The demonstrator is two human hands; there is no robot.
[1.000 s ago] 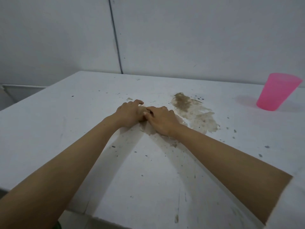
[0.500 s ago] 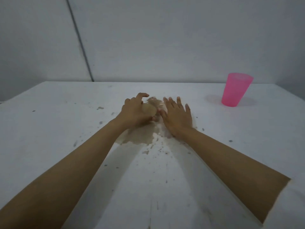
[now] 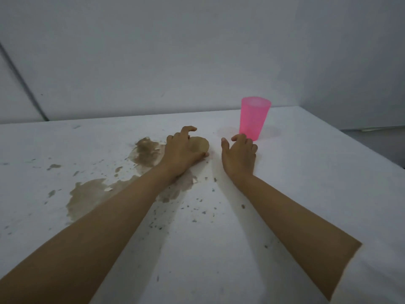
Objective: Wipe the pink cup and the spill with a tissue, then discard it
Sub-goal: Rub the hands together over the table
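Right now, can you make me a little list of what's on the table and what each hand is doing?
left hand: grips the tissue, down on the table
right hand: open, palm down, by the base of the pink cup; touching or not, cannot tell
tissue: a brown, soaked wad
pink cup: upright, at the far side of the table
spill: brown patches left of the left hand and under the left arm
table: white, dotted with small dark specks
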